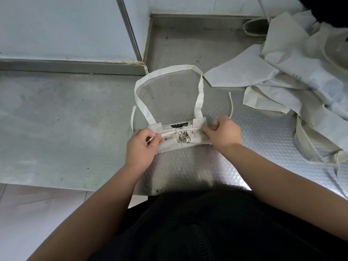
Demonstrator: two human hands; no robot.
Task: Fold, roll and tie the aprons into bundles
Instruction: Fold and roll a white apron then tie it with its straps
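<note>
Worktop (56, 119) of dull grey stainless steel carries a rolled cream fabric apron bundle (180, 143) near its front edge, straight ahead of the person. The left hand (140, 147) grips the bundle's left end, thumb and forefinger pinching a thin cream tie string (170, 133). This string runs taut across the roll to the right hand (223, 132), whose curled fingers pinch it at the right end. Midway along the string the cloth bunches into small gathers. The wide cream neck strap (167, 71) lies flat behind the bundle in an open loop, joined to the roll near both of its ends. 2 loose string ends curve away on the worktop, 1 beside each hand. Well to the right, a heap of unfolded cream aprons (305, 76) sprawls over the worktop, touching neither hand. Pale blue wall panels (56, 25) rise at the back.
</note>
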